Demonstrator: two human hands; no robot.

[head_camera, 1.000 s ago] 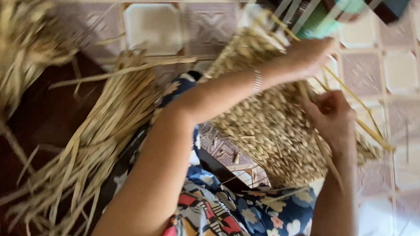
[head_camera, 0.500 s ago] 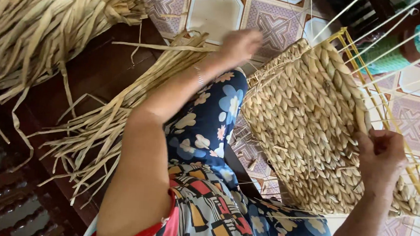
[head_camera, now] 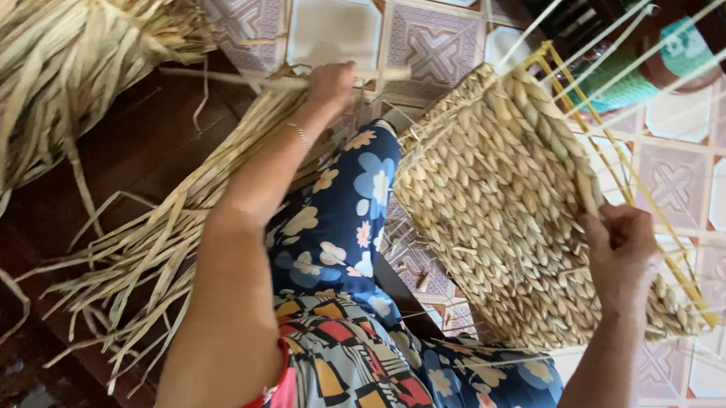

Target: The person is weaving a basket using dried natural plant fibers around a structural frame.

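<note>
Straw-coloured dried fibre strands [head_camera: 165,233] lie bundled beside the flowered blue trouser leg [head_camera: 353,220]; the left hand [head_camera: 330,84] is closed around one strand. The right hand [head_camera: 624,252] grips the half-woven tan basket [head_camera: 499,205], its yellow wire frame [head_camera: 636,197] jutting over the patterned tile floor [head_camera: 333,23].

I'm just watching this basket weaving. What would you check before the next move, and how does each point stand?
1. Right hand grips the half-woven tan straw basket: ok.
2. Left hand reaches the loose bundle of dried straw strands: ok.
3. Single strand pinched in the left fingers: cannot tell.
4. Basket rests against the floral-trousered leg: ok.
5. Yellow frame wires stand free of the weave: ok.
</note>
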